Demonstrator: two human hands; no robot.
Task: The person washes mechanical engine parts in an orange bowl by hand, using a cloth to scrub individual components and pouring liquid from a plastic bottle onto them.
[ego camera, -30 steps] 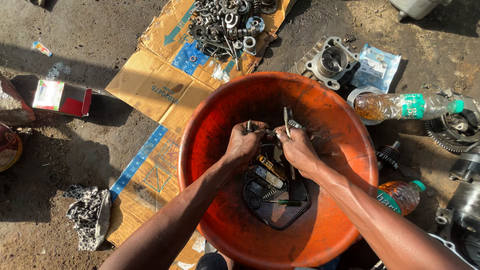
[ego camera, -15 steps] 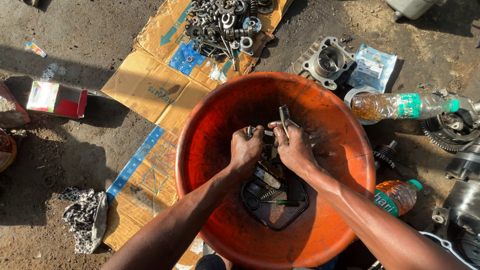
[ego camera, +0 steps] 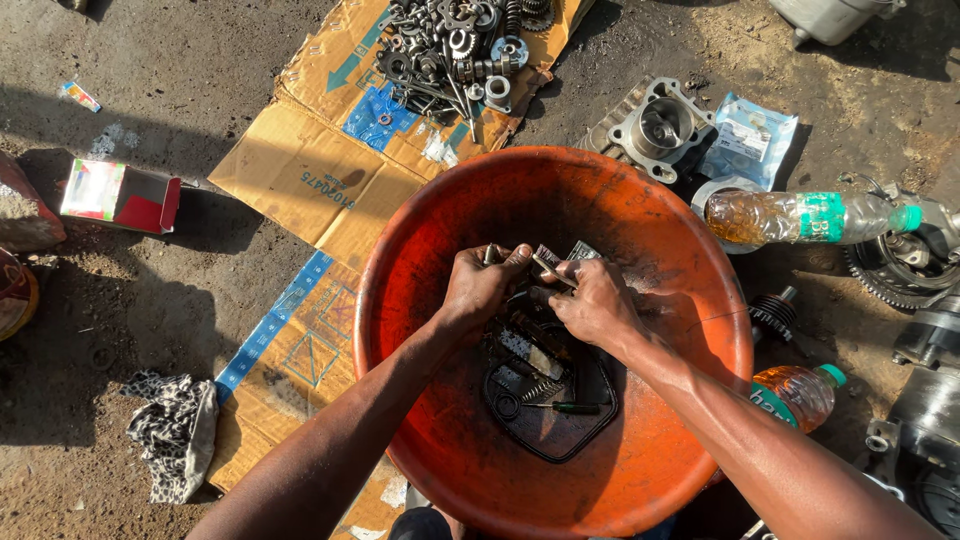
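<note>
Dirt ground — orange basin [ego camera: 420, 260] on flattened cardboard [ego camera: 300, 170]. Left hand [ego camera: 483, 285] and right hand [ego camera: 592, 305] meet, gripping one small metal part [ego camera: 552, 268] above the parts below them.

Basin [ego camera: 690, 330]: orange plastic, smooth, dulled by dark oily smears. Small parts [ego camera: 535, 350] inside: dark greasy metal, with a thin black rubber-looking gasket [ego camera: 600, 420]. Heap of bolts and gears [ego camera: 455, 45]: bare steel, partly shiny. Sheet [ego camera: 300, 160] beneath: brown corrugated cardboard, matt, stained. Bottles [ego camera: 800, 215]: clear glossy plastic. Rag [ego camera: 175, 430]: patterned cloth. Ground [ego camera: 150, 300]: rough, gritty dirt.
</note>
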